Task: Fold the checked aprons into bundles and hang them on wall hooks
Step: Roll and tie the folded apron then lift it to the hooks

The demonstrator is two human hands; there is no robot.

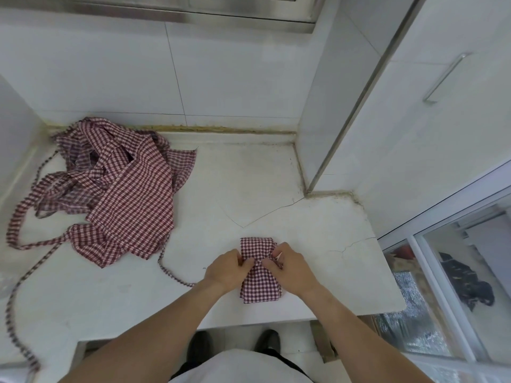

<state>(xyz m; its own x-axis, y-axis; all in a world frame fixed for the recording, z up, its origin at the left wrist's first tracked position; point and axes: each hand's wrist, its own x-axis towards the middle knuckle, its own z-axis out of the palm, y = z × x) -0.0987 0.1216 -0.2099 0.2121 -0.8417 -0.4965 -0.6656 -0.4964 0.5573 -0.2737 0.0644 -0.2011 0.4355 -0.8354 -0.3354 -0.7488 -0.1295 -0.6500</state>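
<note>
A red-and-white checked apron folded into a narrow bundle (259,286) lies on the white counter (249,194) near its front edge. My left hand (226,269) and my right hand (293,268) meet at the bundle's middle, where their fingers pinch the cloth and a strap wound round it. A thin checked strap (171,273) trails left from the bundle. A loose heap of checked aprons (119,189) lies at the back left of the counter, its long straps spread toward the left edge. No wall hook is in view.
White tiled wall (221,78) stands behind the counter, with a steel ledge (193,15) above. A white cabinet with a bar handle (442,78) rises on the right. Beyond the counter's right edge is a glass sliding window (456,272). My shoes (235,346) show below the front edge.
</note>
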